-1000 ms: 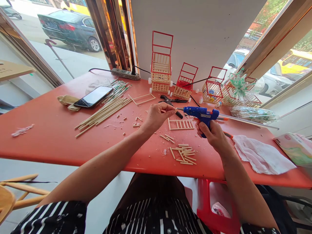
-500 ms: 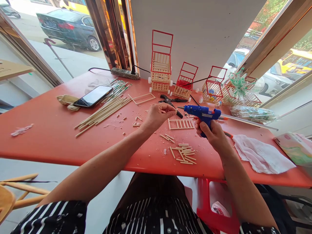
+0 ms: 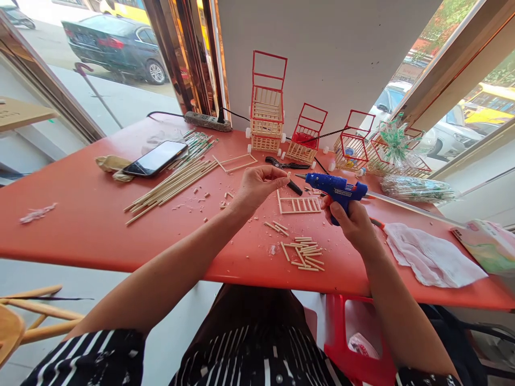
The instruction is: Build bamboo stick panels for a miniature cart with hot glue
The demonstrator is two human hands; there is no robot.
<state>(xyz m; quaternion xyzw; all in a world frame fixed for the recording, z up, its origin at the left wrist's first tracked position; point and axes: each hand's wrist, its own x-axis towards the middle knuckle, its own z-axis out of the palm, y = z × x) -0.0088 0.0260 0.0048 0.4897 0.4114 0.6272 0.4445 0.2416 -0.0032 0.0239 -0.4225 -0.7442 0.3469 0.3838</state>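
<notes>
In my right hand (image 3: 349, 217) is a blue hot glue gun (image 3: 336, 187), its nozzle pointing left. A clear glue stick (image 3: 414, 206) sticks out of its back. My left hand (image 3: 263, 185) pinches a short wooden stick (image 3: 288, 176) by one end, a small gap from the nozzle. Below the hands, a ladder-like stick frame (image 3: 300, 205) lies flat on the red table (image 3: 169, 244). Short cut sticks (image 3: 308, 252) are heaped nearer the front edge. Black-handled pliers (image 3: 295, 187) lie behind, partly hidden by my left hand.
Little stick carts (image 3: 266, 115) with red handles stand along the back. At left lie long sticks (image 3: 173, 185), a phone (image 3: 155, 158) and an open stick frame (image 3: 237, 162). A power strip (image 3: 207, 121) sits at the back edge. A white cloth (image 3: 432, 254) lies at right.
My left hand has drawn slightly left and up with the short stick, widening the gap to the nozzle. The glue gun has shifted slightly right. The view moved a little.
</notes>
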